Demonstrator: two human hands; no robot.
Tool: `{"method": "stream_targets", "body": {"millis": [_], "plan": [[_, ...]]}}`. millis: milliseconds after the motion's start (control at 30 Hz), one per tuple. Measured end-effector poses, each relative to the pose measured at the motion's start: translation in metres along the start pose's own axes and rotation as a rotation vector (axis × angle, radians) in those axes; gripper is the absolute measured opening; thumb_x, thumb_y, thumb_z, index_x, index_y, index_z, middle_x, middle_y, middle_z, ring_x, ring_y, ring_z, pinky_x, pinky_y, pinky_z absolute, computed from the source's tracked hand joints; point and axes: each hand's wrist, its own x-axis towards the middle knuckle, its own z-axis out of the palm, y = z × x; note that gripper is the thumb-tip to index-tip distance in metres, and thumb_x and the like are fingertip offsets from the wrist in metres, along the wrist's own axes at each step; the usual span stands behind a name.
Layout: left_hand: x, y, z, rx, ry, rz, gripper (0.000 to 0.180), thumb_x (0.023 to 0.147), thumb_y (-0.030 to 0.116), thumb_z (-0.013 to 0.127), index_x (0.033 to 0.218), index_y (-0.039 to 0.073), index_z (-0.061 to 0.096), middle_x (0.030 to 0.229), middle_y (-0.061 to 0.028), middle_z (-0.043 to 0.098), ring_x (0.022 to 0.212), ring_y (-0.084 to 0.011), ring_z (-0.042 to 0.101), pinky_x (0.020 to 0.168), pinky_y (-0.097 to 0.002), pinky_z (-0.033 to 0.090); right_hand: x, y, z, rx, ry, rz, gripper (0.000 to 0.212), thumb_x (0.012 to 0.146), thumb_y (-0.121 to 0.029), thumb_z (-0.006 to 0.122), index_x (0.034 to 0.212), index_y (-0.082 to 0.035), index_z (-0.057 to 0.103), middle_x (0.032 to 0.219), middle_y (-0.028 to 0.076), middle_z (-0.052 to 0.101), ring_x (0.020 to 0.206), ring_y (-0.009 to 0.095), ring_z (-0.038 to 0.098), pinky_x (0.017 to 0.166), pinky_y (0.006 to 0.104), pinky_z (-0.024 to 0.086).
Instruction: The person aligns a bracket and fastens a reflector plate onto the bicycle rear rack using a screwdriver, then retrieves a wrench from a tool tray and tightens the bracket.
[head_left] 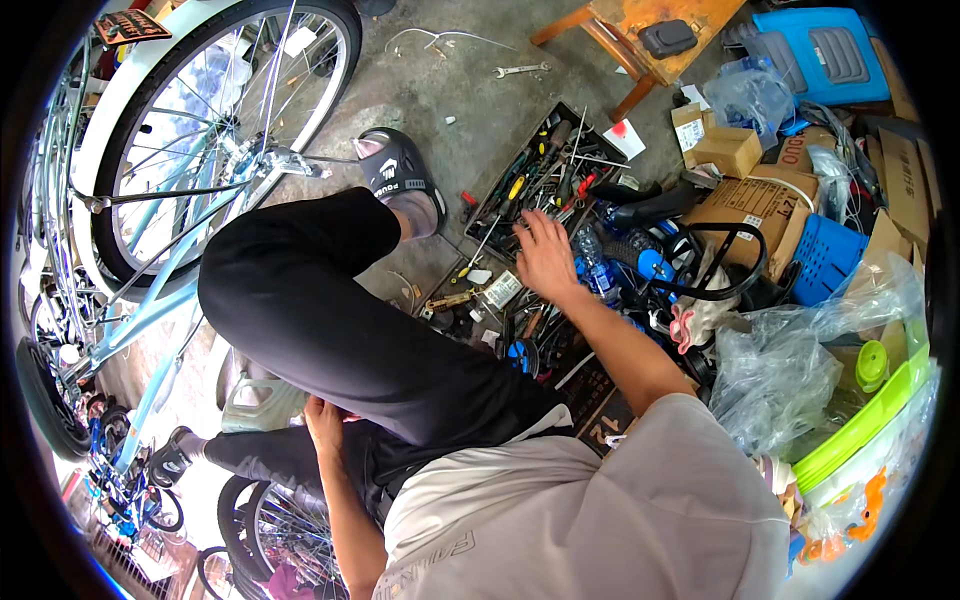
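My right hand (545, 257) reaches over the near edge of a dark tool tray (480, 212), fingers stretched and apart, holding nothing that I can see. In the tray lie screwdrivers, wrenches and other hand tools in a jumble, among them a yellow-handled screwdriver (516, 188) and a red-handled tool (586, 186). My left hand (325, 428) is low beside my bent leg, its fingers curled and partly hidden by the thigh. A bit of red shows at its fingertips; what it belongs to is hidden. At the left stands a light-blue bicycle (150, 318).
A wrench (522, 70) lies on the concrete floor near a wooden stool (640, 50). Cardboard boxes (745, 215), a blue basket (828, 262), a plastic bottle (596, 265) and clear plastic bags (775, 380) crowd the right. A translucent jug (262, 403) stands near my left hand.
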Motion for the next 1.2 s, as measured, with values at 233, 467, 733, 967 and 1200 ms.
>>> {"method": "stream_targets", "body": {"millis": [233, 467, 733, 967, 1200], "plan": [[-0.003, 0.008, 0.012, 0.138, 0.065, 0.071, 0.030, 0.094, 0.019, 0.057, 0.095, -0.009, 0.066, 0.075, -0.0118, 0.068, 0.064, -0.0201, 0.068, 0.056, -0.0322, 0.055, -0.039, 0.045, 0.025, -0.077, -0.455, 0.042, 0.032, 0.091, -0.032, 0.059, 0.078, -0.007, 0.073, 0.083, 0.008, 0.071, 0.102, 0.027, 0.061, 0.102, 0.0472, 0.037], [-0.004, -0.012, 0.010, 0.412, 0.077, 0.158, 0.040, 0.090, 0.022, 0.058, 0.113, -0.010, 0.063, 0.102, -0.0201, 0.071, 0.096, -0.0297, 0.069, 0.084, -0.0382, 0.052, 0.004, 0.082, 0.102, 0.395, -0.143, 0.680, 0.028, 0.095, -0.017, 0.053, 0.114, -0.004, 0.068, 0.103, 0.020, 0.071, 0.091, 0.034, 0.071, 0.072, 0.0437, 0.055], [-0.010, -0.001, 0.019, 0.453, -0.003, 0.168, 0.045, 0.090, 0.019, 0.059, 0.126, -0.008, 0.058, 0.125, -0.0245, 0.064, 0.119, -0.0366, 0.060, 0.101, -0.0399, 0.044, 0.060, 0.098, 0.149, 1.075, 0.003, 1.474, 0.019, 0.091, -0.012, 0.043, 0.099, -0.003, 0.057, 0.078, 0.011, 0.060, 0.063, 0.023, 0.062, 0.049, 0.0340, 0.050], [-0.017, -0.002, 0.020, 0.560, -0.004, 0.166, 0.047, 0.090, 0.019, 0.062, 0.130, -0.005, 0.057, 0.132, -0.0250, 0.060, 0.125, -0.0371, 0.056, 0.104, -0.0407, 0.043, 0.040, 0.086, 0.137, 1.443, -0.015, 1.588, 0.022, 0.100, -0.022, 0.045, 0.099, -0.005, 0.060, 0.080, 0.009, 0.068, 0.064, 0.022, 0.066, 0.055, 0.0370, 0.057], [-0.008, -0.020, 0.012, 0.711, -0.024, 0.282, 0.044, 0.090, 0.016, 0.060, 0.130, -0.003, 0.058, 0.134, -0.0240, 0.059, 0.127, -0.0385, 0.054, 0.104, -0.0423, 0.043, 0.067, 0.060, 0.128, 0.866, 0.016, 1.646, 0.029, 0.093, -0.025, 0.069, 0.089, 0.004, 0.068, 0.070, 0.014, 0.069, 0.056, 0.024, 0.069, 0.047, 0.0379, 0.057]]}}
